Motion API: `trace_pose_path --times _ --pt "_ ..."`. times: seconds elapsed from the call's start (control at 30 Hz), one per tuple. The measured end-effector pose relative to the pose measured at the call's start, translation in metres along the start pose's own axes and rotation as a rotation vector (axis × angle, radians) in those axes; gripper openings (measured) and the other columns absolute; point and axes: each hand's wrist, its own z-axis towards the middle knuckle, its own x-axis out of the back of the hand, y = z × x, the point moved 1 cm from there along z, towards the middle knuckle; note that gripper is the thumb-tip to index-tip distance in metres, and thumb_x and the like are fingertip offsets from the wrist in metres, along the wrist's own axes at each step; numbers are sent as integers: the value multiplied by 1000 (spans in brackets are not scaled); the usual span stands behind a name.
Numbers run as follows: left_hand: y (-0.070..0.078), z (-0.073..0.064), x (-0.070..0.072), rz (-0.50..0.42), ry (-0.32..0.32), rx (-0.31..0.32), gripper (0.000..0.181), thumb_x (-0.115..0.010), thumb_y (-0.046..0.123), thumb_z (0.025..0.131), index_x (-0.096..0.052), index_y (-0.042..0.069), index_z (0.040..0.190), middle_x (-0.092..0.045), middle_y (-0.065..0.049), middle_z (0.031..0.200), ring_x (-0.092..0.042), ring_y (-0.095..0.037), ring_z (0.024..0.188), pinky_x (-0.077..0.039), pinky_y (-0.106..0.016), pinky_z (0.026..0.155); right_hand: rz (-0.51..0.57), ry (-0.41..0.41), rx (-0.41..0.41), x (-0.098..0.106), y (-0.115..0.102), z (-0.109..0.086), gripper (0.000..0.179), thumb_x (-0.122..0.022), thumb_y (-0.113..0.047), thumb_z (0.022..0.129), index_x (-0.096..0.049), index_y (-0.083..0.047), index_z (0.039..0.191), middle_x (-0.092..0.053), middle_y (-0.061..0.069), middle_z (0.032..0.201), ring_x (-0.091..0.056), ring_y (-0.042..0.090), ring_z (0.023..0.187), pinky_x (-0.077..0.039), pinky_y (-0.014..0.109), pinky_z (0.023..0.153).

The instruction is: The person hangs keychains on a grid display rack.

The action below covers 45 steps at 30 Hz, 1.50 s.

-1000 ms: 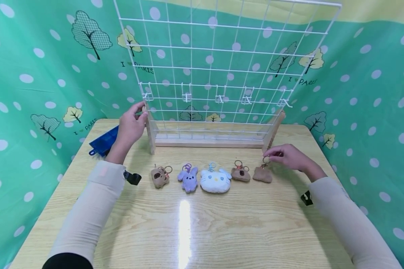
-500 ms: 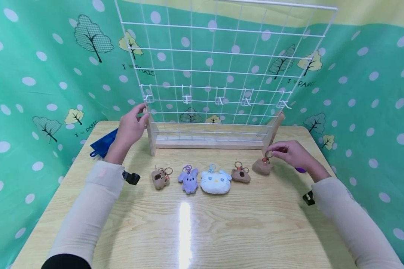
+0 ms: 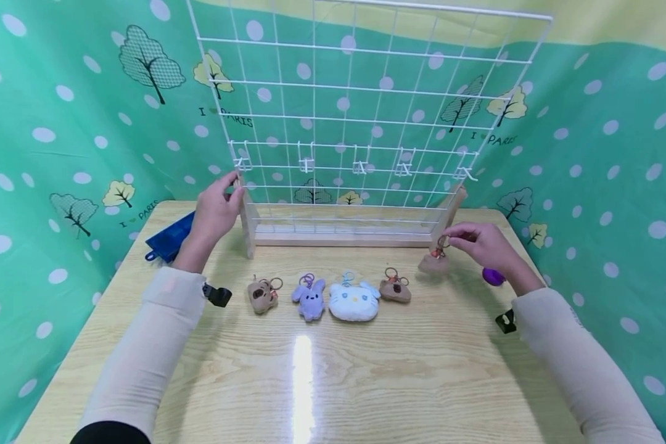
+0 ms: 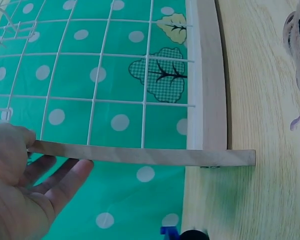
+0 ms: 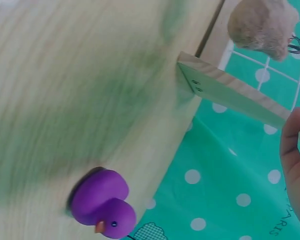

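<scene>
At the left end of the white wire grid rack (image 3: 343, 117), my left hand (image 3: 215, 206) grips the upper end of the wooden side post (image 4: 140, 154). My right hand (image 3: 480, 246) pinches the metal ring (image 3: 443, 242) of a brown plush keychain (image 3: 434, 263), which hangs in front of the rack's right post (image 3: 448, 213). In the right wrist view the plush (image 5: 262, 27) shows its plain fuzzy side, and the ring is out of sight. On the table lie a brown bear keychain (image 3: 263, 296), a purple bunny keychain (image 3: 311, 300), a white cat keychain (image 3: 354, 302) and another brown keychain (image 3: 394, 290).
Several white hooks (image 3: 360, 167) hang along one wire of the grid. A blue tray-like item (image 3: 169, 239) lies beyond the left forearm. A purple rubber duck (image 5: 102, 202) sits near the right forearm. Green dotted cloth (image 3: 605, 185) surrounds the table (image 3: 399, 376).
My right hand has lifted the rightmost brown keychain by its ring off the table, up toward the rack. The purple duck has come into view. My left hand stays on the post.
</scene>
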Motion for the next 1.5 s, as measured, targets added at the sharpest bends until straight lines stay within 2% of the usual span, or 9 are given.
trace_pose_path --times 0.13,0.33,0.47,0.57,0.63,0.83,1.03,1.27,1.5 --pt "1 -1 1 1 3 -1 52 -42 37 110 -39 21 159 -59 -19 130 -58 -32 100 -55 -44 77 28 29 13 6 -5 1 22 -67 -14 100 -74 -6 119 -75 19 111 -65 3 84 -56 18 70" --pt "0 -3 2 -39 -24 34 53 -42 41 109 -37 25 159 -56 -17 141 -61 -33 106 -62 -49 85 48 106 59 12 -12 2 21 -66 -5 99 -75 -3 118 -74 19 111 -59 7 75 -52 19 61" --pt "0 -2 2 -65 -35 44 53 -43 40 109 -36 26 159 -55 -17 146 -63 -35 114 -62 -51 89 88 162 25 16 -23 1 21 -65 -3 98 -75 0 117 -75 -8 101 -61 4 77 -52 18 62" --pt "-1 -2 3 -77 -40 55 52 -43 39 109 -36 27 159 -54 -17 148 -63 -35 118 -62 -49 90 115 191 14 20 -29 1 21 -65 -3 99 -74 3 117 -67 -30 92 -62 2 79 -52 15 63" --pt "-1 -2 2 -89 -49 61 52 -43 39 109 -36 27 159 -54 -16 149 -63 -35 120 -62 -48 90 134 208 18 22 -28 2 22 -65 -3 99 -73 4 117 -64 -35 89 -62 1 78 -51 13 63" --pt "-1 -5 2 -116 -66 79 52 -44 36 109 -35 27 160 -50 -15 154 -62 -36 124 -61 -46 91 179 283 65 28 -14 8 22 -66 -1 97 -71 8 117 -68 -27 88 -58 2 72 -50 14 59" --pt "2 -1 3 -114 -56 74 52 -44 38 109 -36 28 160 -48 -13 156 -62 -36 123 -61 -47 92 229 342 94 41 -18 10 23 -66 -3 98 -71 7 117 -71 -14 85 -55 4 68 -46 15 55" --pt "4 0 4 -140 -41 72 52 -45 37 109 -39 26 158 -52 -15 152 -63 -35 121 -60 -47 93 257 392 132 54 -29 15 24 -69 -8 97 -73 5 117 -65 -13 81 -52 8 67 -42 17 50" --pt "3 -3 2 -121 -45 59 51 -45 36 109 -39 24 158 -51 -16 151 -62 -36 120 -60 -50 92 269 411 121 59 -32 14 21 -69 -7 97 -75 1 115 -68 -18 82 -55 6 65 -41 17 49"
